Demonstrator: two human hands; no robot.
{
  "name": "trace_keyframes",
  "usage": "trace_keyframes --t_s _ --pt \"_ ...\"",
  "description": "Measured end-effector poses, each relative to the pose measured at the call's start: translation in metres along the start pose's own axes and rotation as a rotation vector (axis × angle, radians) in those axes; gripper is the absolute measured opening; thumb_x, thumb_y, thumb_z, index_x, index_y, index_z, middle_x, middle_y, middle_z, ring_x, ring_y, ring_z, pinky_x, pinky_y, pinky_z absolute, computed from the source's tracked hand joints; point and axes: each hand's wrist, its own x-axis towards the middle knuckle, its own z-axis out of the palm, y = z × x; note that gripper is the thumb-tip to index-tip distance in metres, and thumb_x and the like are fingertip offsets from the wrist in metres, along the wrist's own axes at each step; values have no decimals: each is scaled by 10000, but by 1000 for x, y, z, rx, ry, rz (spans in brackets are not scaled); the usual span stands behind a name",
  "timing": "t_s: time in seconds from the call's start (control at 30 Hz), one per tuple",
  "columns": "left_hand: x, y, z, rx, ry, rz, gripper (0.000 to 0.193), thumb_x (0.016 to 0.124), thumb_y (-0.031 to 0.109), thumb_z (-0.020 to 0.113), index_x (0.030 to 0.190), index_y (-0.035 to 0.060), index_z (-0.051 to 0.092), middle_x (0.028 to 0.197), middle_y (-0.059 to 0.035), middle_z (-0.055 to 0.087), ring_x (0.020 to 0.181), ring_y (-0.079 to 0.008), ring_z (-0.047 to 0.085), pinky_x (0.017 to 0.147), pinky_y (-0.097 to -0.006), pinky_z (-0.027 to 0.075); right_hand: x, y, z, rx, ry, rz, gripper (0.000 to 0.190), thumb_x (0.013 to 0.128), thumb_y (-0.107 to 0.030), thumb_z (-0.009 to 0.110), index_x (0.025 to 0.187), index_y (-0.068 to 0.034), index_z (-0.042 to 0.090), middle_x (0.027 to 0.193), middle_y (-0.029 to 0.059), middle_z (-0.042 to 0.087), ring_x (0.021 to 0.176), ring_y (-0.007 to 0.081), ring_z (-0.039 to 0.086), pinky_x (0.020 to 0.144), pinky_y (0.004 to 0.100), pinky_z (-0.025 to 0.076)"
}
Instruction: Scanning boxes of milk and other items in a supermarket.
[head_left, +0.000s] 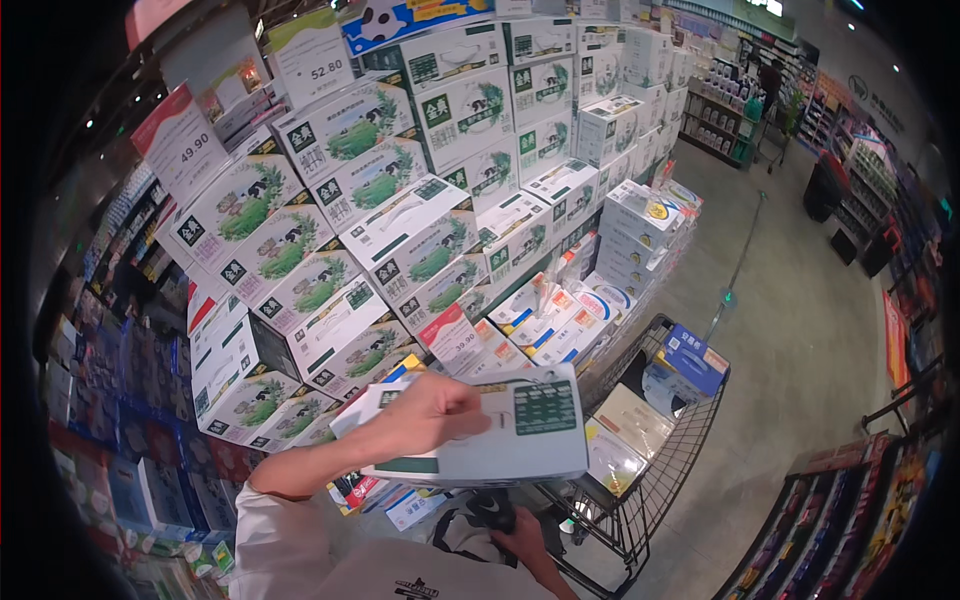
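Observation:
My left hand (439, 412) grips a white and green milk carton case (487, 442) by the handle on its top. The case hangs in front of my chest, its long side roughly level, close to the near edge of the cart. Lower down, my right hand (527, 534) is curled around the dark handle bar of a wire shopping cart (679, 465); part of the grip is hidden. Inside the cart lie a blue box (691, 358), a cream box (634, 418) and a white and yellow-green box (615, 457).
A tall stepped stack of milk cases (420, 255) rises ahead and to the left, with price signs (454, 337). Lower white and blue cases (551, 315) border the aisle floor (787, 300). A snack shelf (817, 517) stands at lower right. My black shoe (491, 510) shows below the held case.

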Motion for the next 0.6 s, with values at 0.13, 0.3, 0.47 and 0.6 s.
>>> trace_keyframes --t_s 0.13,0.3,0.47,0.6 --pt "52 -34 72 159 -172 -1 279 943 208 753 797 -16 676 630 -62 541 622 -100 490 584 -357 415 -16 -17 -23 107 58 117 681 712 -333 956 1271 -25 721 1185 214 733 1111 393 727 964 476 590" --pt "126 -92 167 259 -326 262 326 953 249 751 817 -23 635 649 -117 515 619 -145 482 599 -382 406 -66 -13 -64 143 226 330 616 789 -362 959 1237 -2 736 1153 206 764 1059 361 766 937 441 592" --pt "200 -124 244 375 -434 211 325 872 341 745 825 19 752 752 -222 685 717 -396 692 690 -485 526 -121 5 -87 299 505 347 299 892 -235 894 1068 -11 807 929 169 814 899 316 818 782 415 631" --pt "240 -116 301 419 -546 249 310 861 321 725 820 18 775 779 -207 728 741 -393 711 724 -483 547 -124 16 -75 79 644 214 334 817 -190 933 1069 -23 793 903 170 799 816 341 800 722 412 632"
